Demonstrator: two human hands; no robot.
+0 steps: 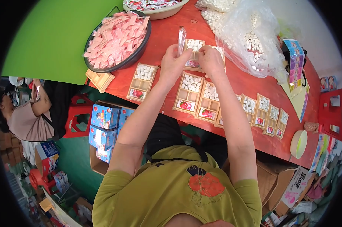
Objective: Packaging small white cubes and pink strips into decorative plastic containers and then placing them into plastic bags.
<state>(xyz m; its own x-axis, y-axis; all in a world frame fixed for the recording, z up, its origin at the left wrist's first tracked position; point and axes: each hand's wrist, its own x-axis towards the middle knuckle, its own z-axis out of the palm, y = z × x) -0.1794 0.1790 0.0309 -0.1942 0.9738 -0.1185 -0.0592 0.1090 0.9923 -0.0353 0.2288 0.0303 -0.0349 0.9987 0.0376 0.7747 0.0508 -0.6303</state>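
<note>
My left hand [172, 63] is closed around an upright clear plastic piece [182, 37], slim and shiny. Its thumb reaches to the side of a tan compartment tray [190, 68], which has white cubes [194, 44] at its far end and a strawberry-printed sachet at the near end. Over that tray's right side, my right hand [212, 59] has its fingertips pressed together; what they hold, if anything, is hidden. Another tray [221, 49] is partly covered by this hand. Nearer me stand similar trays, among them one [188, 92] with cubes and a sachet.
A dark basin of pink packets [118, 41] stands left on the red table [161, 41], a pale basin [156, 14] behind it. Clear bags of white cubes [250, 38] lie back right. Further trays [142, 81] flank my arms. Blue boxes [104, 116] and another person [29, 113] are left.
</note>
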